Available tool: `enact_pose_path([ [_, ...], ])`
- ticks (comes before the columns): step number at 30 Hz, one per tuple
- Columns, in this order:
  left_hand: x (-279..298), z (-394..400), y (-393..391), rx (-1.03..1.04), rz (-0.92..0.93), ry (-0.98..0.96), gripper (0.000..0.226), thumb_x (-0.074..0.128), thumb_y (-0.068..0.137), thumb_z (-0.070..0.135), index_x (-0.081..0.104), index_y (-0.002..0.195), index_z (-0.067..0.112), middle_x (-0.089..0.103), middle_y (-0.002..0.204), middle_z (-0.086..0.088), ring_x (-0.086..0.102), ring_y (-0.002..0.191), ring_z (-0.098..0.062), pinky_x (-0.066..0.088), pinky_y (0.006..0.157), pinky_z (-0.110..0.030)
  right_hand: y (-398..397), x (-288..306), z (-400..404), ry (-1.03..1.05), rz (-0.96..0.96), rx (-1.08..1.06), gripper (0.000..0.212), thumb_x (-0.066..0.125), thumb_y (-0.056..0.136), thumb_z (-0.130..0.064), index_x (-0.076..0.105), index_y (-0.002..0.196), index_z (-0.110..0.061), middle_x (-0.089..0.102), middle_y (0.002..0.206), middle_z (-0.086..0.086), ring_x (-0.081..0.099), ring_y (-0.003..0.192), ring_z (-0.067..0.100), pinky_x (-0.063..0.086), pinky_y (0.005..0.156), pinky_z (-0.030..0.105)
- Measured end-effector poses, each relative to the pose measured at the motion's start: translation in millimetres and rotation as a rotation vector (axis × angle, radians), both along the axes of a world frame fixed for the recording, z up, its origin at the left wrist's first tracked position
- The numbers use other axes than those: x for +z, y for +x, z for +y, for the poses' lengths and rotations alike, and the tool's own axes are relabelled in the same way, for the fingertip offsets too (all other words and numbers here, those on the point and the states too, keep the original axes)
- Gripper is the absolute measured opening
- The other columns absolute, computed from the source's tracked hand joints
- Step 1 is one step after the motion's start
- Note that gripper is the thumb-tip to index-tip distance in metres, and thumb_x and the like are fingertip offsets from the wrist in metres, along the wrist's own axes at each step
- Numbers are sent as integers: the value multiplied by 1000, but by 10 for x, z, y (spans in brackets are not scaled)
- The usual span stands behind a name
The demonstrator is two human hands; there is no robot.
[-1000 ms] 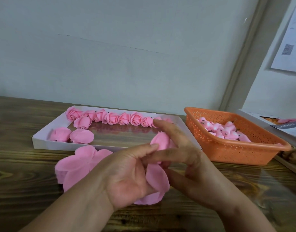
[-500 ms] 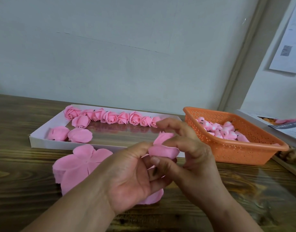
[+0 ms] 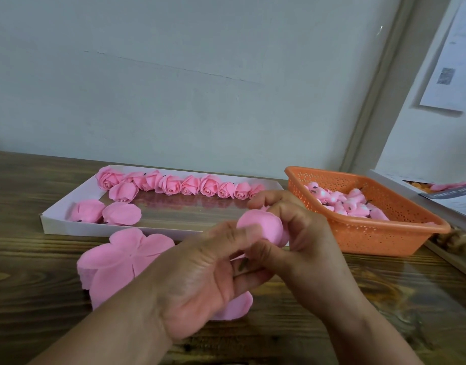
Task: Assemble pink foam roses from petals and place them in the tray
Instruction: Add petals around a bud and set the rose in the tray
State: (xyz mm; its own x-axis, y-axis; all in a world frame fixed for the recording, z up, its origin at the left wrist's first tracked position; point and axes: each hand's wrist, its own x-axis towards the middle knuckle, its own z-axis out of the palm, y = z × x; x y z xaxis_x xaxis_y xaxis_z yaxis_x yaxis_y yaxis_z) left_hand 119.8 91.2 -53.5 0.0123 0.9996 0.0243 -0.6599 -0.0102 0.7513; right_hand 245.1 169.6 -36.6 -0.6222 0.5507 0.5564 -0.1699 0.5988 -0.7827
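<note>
Half-made rose (image 3: 261, 229) pinched between both hands above the table (image 3: 384, 299)

Folded pink petals, gripped from the left by left hand (image 3: 197, 280) with thumb on top, and from the right by right hand (image 3: 303, 241) with fingers curled over it; one loose petal (image 3: 234, 308) hanging below the left palm. Just left, on the table, a stack of flat petal sheets (image 3: 124, 256). Behind, a white tray (image 3: 55, 218) holding a row of finished roses (image 3: 187, 185) along its far side and two more pieces at its near left corner. At right, an orange basket (image 3: 371, 233) of rose cores (image 3: 345, 204)
</note>
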Motion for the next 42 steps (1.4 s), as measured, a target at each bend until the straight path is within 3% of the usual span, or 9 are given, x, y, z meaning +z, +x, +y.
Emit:
enact_pose_path([
  [5, -20, 34, 6, 90, 35, -54, 41, 74, 66, 5, 64, 105, 1, 70, 107, -19, 69, 91, -23, 59, 76, -34, -27, -40, 15, 113, -50, -18, 16, 75, 72, 6, 60, 73, 3, 57, 97, 7, 57, 91, 9, 43, 75, 13],
  [9, 6, 18, 36, 117, 18, -74, 25, 66, 68, 12, 65, 92, 3, 72, 104, -18, 71, 88, -20, 60, 70, -32, -20, -51, 34, 136, -68, -5, 17, 76, 67, -10, 61, 74, -7, 58, 99, 4, 57, 98, 14, 44, 81, 18],
  [12, 9, 31, 35, 140, -15, -106, 36, 64, 70, 14, 65, 103, -1, 70, 110, -21, 71, 97, -26, 59, 79, -37, 29, -27, 86, 66, -15, 62, 10, 73, 68, -12, 66, 74, -9, 60, 106, 3, 57, 107, 13, 45, 89, 24],
  [15, 4, 23, 30, 134, -15, -99, 58, 66, 71, 17, 57, 124, -4, 72, 98, -18, 72, 78, -22, 61, 72, -33, 54, -32, 140, 26, 61, 22, 7, 67, 73, -11, 62, 68, -8, 63, 107, -1, 59, 109, 17, 43, 97, 39],
  [18, 5, 6, 25, 126, 25, -81, 62, 71, 63, 21, 61, 120, -3, 71, 99, -18, 71, 78, -20, 60, 76, -34, 39, -42, 150, 37, 83, -27, 11, 65, 75, -11, 59, 66, -8, 64, 104, -2, 60, 106, 19, 44, 96, 44],
  [30, 3, 33, 49, 183, 28, -128, 47, 65, 66, 17, 65, 109, -2, 72, 83, -18, 71, 66, -20, 61, 62, -33, -23, -73, 120, 22, 165, -117, 15, 58, 76, -11, 58, 63, -3, 65, 93, -3, 61, 94, 15, 49, 73, 26],
  [36, 1, 50, 24, 251, 39, -148, 54, 66, 63, 21, 62, 112, -2, 72, 83, -18, 70, 64, -20, 60, 60, -33, -10, -55, 128, 189, 204, -230, 15, 63, 70, -5, 56, 69, -18, 63, 100, 0, 58, 103, 10, 43, 88, 22],
  [38, -5, 45, 18, 257, 65, -132, 55, 68, 64, 21, 62, 113, -1, 72, 89, -18, 71, 70, -22, 60, 63, -35, 17, -36, 116, 316, 183, -185, 21, 65, 70, -2, 62, 81, -19, 58, 112, 7, 53, 115, 12, 39, 95, 23],
  [42, -17, 29, 23, 250, 186, -85, 36, 66, 71, 20, 68, 104, 5, 70, 107, -21, 70, 91, -28, 55, 89, -51, 45, -24, 118, 431, -46, -63, 21, 66, 73, -3, 71, 92, -9, 56, 121, 10, 46, 126, 17, 34, 100, 17],
])
